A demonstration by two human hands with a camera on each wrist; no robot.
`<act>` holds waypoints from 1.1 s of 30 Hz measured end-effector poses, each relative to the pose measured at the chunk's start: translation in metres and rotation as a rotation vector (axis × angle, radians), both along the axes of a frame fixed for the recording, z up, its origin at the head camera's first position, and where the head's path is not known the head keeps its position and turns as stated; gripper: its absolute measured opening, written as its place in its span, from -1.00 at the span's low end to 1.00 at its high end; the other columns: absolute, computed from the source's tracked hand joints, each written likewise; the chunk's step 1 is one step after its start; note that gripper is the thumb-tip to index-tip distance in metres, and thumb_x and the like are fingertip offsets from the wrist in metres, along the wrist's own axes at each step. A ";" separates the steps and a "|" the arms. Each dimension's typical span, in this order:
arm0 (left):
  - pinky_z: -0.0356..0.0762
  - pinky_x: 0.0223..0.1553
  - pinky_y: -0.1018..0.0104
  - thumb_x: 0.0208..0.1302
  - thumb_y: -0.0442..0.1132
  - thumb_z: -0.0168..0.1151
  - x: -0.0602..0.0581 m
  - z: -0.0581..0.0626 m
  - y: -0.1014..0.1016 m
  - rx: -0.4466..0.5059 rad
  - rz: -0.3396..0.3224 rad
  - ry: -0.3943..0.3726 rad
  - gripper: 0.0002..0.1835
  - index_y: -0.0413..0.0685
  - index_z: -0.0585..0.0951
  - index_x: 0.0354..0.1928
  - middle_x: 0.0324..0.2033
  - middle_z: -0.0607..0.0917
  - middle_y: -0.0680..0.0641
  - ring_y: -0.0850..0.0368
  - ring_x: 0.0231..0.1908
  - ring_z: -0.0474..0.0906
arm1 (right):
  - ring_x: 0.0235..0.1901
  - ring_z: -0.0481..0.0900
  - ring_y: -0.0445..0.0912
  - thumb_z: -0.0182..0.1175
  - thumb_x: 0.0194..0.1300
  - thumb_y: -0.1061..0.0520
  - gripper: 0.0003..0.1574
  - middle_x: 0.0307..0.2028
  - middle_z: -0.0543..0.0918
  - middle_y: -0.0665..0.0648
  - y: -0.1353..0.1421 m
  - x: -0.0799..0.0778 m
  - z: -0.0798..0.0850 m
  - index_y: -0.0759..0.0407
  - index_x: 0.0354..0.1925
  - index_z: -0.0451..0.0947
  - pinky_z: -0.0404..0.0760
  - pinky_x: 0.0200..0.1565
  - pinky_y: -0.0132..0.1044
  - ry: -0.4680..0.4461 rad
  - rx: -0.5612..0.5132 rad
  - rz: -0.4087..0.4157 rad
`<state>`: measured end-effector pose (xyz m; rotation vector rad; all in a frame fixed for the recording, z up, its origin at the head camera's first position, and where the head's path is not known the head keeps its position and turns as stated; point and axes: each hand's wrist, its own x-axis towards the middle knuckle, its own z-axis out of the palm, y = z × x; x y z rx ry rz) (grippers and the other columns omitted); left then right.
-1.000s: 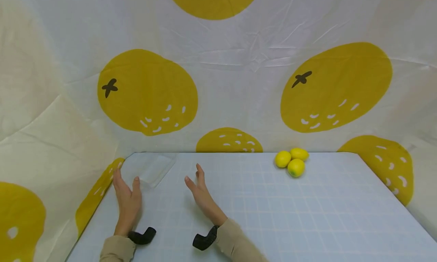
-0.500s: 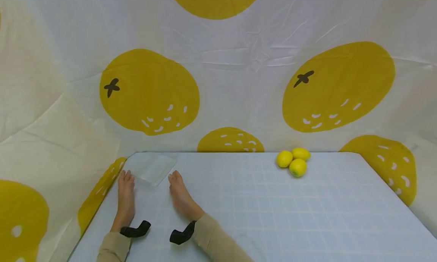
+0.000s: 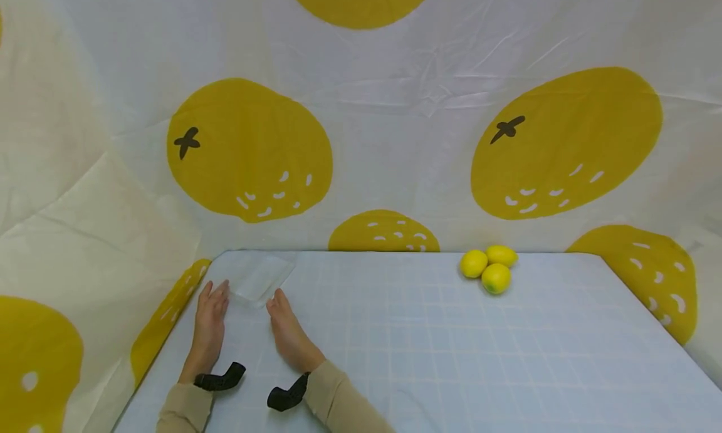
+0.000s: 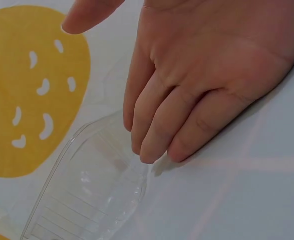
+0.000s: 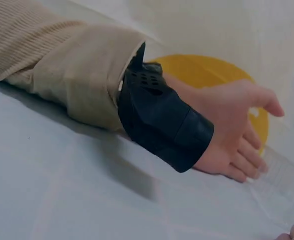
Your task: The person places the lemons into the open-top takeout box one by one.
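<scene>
A clear plastic container (image 3: 259, 279) lies in the far left corner of the table; the left wrist view shows its ribbed wall (image 4: 76, 205). My left hand (image 3: 209, 323) is at its near left side, fingers extended, fingertips right at the container's edge in the left wrist view. On the near right side, my right hand (image 3: 290, 333) has its fingers pointing at the container, the tips overlapping its corner. In the right wrist view the right hand (image 5: 232, 130) has its thumb raised apart from the fingers. Neither hand's fingers curl round the container.
Three yellow lemons (image 3: 496, 278) sit together at the back of the table, right of centre. A light blue checked cloth (image 3: 451, 351) covers the table. Behind and at the left hangs a white curtain (image 3: 395, 138) with large yellow fruit prints. Each wrist wears a black camera mount (image 3: 287, 392).
My right hand has swung left and its fingers have come together near the container. The left hand has turned, then shifted slightly towards the container. The container and lemons stay put.
</scene>
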<state>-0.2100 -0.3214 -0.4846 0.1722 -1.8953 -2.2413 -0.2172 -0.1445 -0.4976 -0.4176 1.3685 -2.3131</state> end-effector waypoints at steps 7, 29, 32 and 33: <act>-0.26 0.50 0.26 0.59 0.07 -0.27 -0.003 0.004 0.000 -0.041 0.016 -0.046 -0.20 -0.09 -0.41 0.54 0.56 -0.12 -0.18 0.01 0.53 -0.16 | 0.52 -0.14 0.09 -0.15 0.58 -0.12 -0.11 0.55 -0.12 0.25 0.001 0.001 -0.002 0.32 0.55 -0.24 -0.12 0.49 0.00 0.087 0.158 -0.015; 0.19 0.38 0.39 0.56 0.10 -0.14 -0.001 -0.006 0.008 -0.191 0.104 -0.044 -0.31 -0.30 0.16 0.46 0.43 0.27 -0.23 0.09 0.39 0.25 | 0.51 -0.06 0.12 -0.14 0.58 -0.10 -0.15 0.53 -0.03 0.28 0.017 0.013 -0.004 0.35 0.54 -0.14 -0.02 0.47 -0.05 0.102 0.132 -0.060; 0.24 0.36 0.40 0.56 0.11 -0.17 0.000 -0.006 0.010 -0.199 0.118 -0.042 -0.31 -0.30 0.20 0.46 0.41 0.30 -0.25 0.09 0.37 0.30 | 0.50 -0.02 0.08 -0.13 0.57 -0.13 -0.15 0.53 0.01 0.23 0.020 0.015 -0.005 0.29 0.55 -0.11 -0.01 0.47 -0.06 0.106 0.162 -0.071; 0.27 0.33 0.43 0.56 0.12 -0.17 0.000 -0.006 0.011 -0.210 0.126 -0.045 -0.31 -0.29 0.21 0.46 0.41 0.32 -0.25 0.11 0.35 0.32 | 0.50 -0.01 0.07 -0.13 0.57 -0.14 -0.16 0.53 0.02 0.22 0.021 0.015 -0.005 0.26 0.55 -0.10 -0.01 0.48 -0.05 0.112 0.177 -0.073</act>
